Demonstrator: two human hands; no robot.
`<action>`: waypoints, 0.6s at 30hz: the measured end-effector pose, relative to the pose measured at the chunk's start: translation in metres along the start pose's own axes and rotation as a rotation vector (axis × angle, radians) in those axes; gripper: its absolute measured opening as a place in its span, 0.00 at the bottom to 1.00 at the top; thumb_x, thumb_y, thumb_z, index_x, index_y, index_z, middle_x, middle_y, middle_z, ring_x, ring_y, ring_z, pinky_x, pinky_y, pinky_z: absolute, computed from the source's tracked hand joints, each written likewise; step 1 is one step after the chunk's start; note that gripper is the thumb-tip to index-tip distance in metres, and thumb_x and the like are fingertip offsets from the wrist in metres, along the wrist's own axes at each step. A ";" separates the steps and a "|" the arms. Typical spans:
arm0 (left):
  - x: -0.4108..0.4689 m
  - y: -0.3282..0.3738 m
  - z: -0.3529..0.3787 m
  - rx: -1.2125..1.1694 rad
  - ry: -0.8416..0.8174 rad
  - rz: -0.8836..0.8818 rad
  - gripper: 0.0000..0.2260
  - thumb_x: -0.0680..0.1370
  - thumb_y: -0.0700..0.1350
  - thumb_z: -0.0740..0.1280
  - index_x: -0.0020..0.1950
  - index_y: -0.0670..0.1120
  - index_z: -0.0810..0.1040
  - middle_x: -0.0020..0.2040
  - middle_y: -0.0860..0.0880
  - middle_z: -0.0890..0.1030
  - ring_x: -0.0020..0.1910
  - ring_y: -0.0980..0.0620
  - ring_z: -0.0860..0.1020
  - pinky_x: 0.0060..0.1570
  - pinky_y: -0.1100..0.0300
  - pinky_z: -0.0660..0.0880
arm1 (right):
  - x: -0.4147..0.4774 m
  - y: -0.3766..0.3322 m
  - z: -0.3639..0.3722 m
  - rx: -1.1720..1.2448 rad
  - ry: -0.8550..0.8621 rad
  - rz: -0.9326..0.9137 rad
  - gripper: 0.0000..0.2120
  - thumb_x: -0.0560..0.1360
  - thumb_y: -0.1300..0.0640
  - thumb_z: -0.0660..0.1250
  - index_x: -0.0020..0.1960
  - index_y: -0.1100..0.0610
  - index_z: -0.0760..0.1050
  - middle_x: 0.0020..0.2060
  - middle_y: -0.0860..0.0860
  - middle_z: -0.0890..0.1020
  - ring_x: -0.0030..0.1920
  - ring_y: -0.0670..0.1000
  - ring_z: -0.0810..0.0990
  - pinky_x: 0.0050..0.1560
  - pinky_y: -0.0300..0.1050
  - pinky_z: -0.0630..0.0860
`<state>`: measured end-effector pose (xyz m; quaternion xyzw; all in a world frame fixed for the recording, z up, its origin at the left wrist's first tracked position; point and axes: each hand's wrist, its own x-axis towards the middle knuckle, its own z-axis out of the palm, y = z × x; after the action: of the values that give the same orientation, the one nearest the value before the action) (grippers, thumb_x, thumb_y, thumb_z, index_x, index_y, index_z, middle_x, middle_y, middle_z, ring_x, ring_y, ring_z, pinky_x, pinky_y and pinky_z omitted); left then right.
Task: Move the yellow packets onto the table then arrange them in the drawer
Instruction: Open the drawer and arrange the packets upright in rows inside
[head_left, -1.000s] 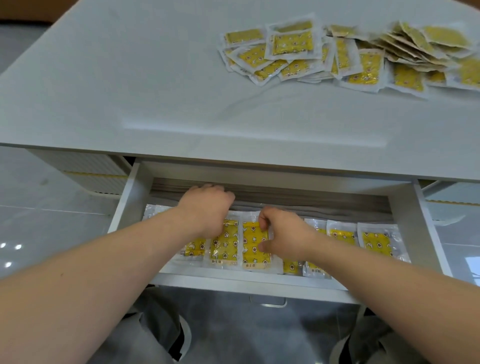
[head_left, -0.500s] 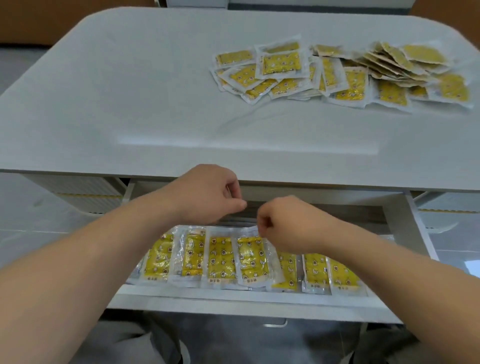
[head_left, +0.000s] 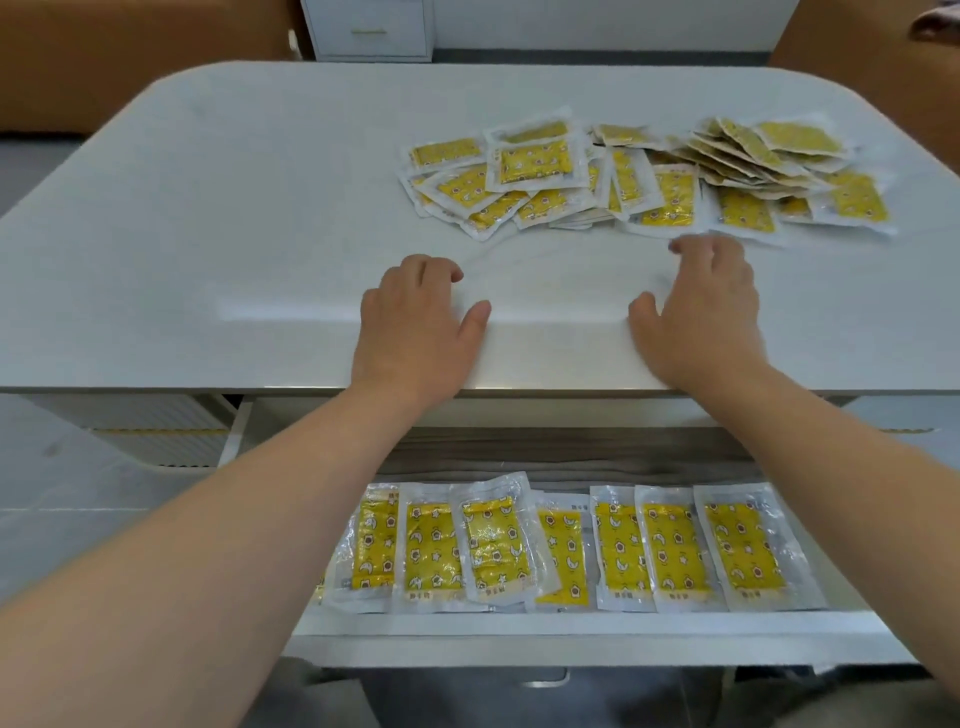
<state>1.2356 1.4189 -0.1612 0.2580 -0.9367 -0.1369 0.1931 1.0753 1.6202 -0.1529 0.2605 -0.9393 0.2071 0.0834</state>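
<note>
Both hands had left the drawer (head_left: 571, 631) — left hand (head_left: 418, 325) and right hand (head_left: 698, 312) hovered spread, empty, over the counter (head_left: 208, 234), near the loose yellow packets (head_left: 649, 176) — next pickup likely; one row (head_left: 561, 545) already laid.

Bright, even light fills the room, and the pale desk (head_left: 208, 234) carries a soft glare band near its front edge. On the right hand (head_left: 701, 322) the fingers (head_left: 691, 244) are smeared by motion blur. The wide lens bows the desk's far corners

Your hands, left (head_left: 421, 322) and right (head_left: 698, 312), hover empty over the surface (head_left: 208, 234); packets (head_left: 644, 182) lie piled beyond, more (head_left: 571, 545) lining the drawer (head_left: 571, 642).
</note>
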 end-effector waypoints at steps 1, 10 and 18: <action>0.003 0.000 0.003 0.034 -0.007 -0.012 0.21 0.81 0.59 0.61 0.69 0.48 0.71 0.67 0.49 0.71 0.66 0.46 0.70 0.65 0.50 0.65 | 0.005 0.001 0.002 -0.065 0.032 -0.063 0.26 0.77 0.53 0.64 0.74 0.55 0.65 0.75 0.57 0.64 0.74 0.61 0.63 0.73 0.60 0.62; 0.012 0.002 0.006 0.229 -0.105 -0.038 0.33 0.79 0.64 0.56 0.79 0.47 0.60 0.74 0.46 0.70 0.71 0.43 0.67 0.68 0.45 0.63 | 0.068 0.013 0.020 -0.171 -0.178 0.041 0.39 0.79 0.38 0.53 0.83 0.53 0.43 0.83 0.52 0.51 0.82 0.55 0.46 0.80 0.62 0.44; 0.094 0.012 0.031 0.302 -0.123 0.028 0.36 0.78 0.63 0.55 0.81 0.45 0.54 0.81 0.45 0.57 0.79 0.43 0.57 0.74 0.44 0.57 | 0.067 0.014 0.022 -0.316 -0.097 0.064 0.35 0.78 0.34 0.50 0.73 0.58 0.70 0.72 0.59 0.66 0.75 0.61 0.60 0.77 0.65 0.53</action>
<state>1.1429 1.3834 -0.1570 0.2619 -0.9602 -0.0076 0.0965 1.0096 1.5908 -0.1597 0.2237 -0.9709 0.0464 0.0713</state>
